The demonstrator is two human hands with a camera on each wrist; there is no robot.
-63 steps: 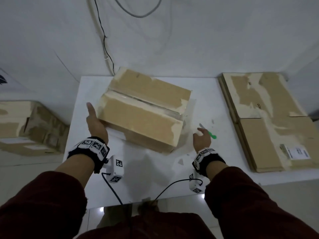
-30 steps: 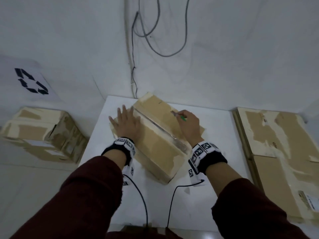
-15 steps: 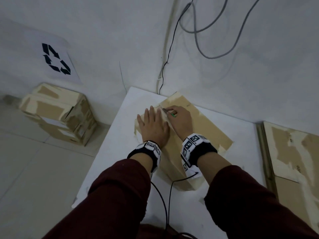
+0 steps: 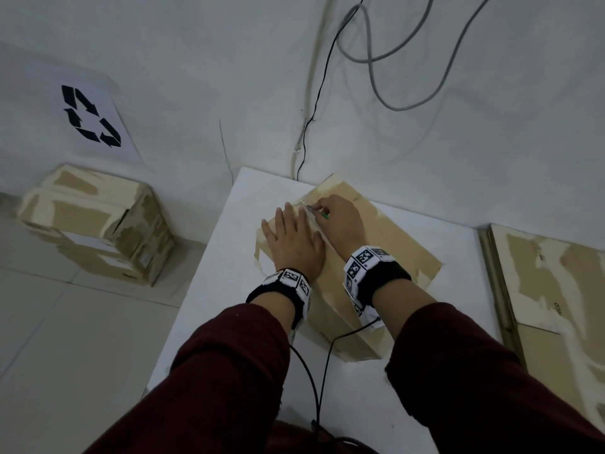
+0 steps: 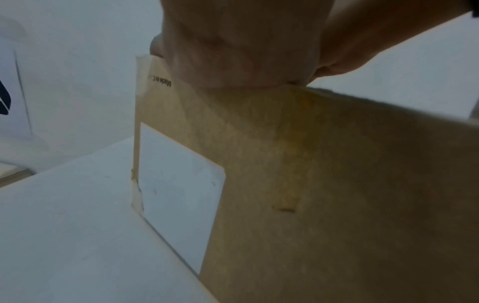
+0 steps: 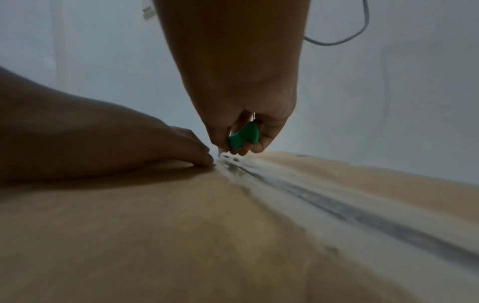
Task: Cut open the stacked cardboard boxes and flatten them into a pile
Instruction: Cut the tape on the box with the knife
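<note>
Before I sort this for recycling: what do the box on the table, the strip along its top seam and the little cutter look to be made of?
The box looks like brown cardboard, matte, with torn pale patches. The strip along its seam seems clear plastic tape: glossy and wrinkled. The cutter held in the right hand shows a smooth green body, probably plastic; its blade is too small to judge.

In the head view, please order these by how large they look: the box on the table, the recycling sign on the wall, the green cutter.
1. box on the table
2. recycling sign
3. green cutter, mostly hidden in the right hand
</note>
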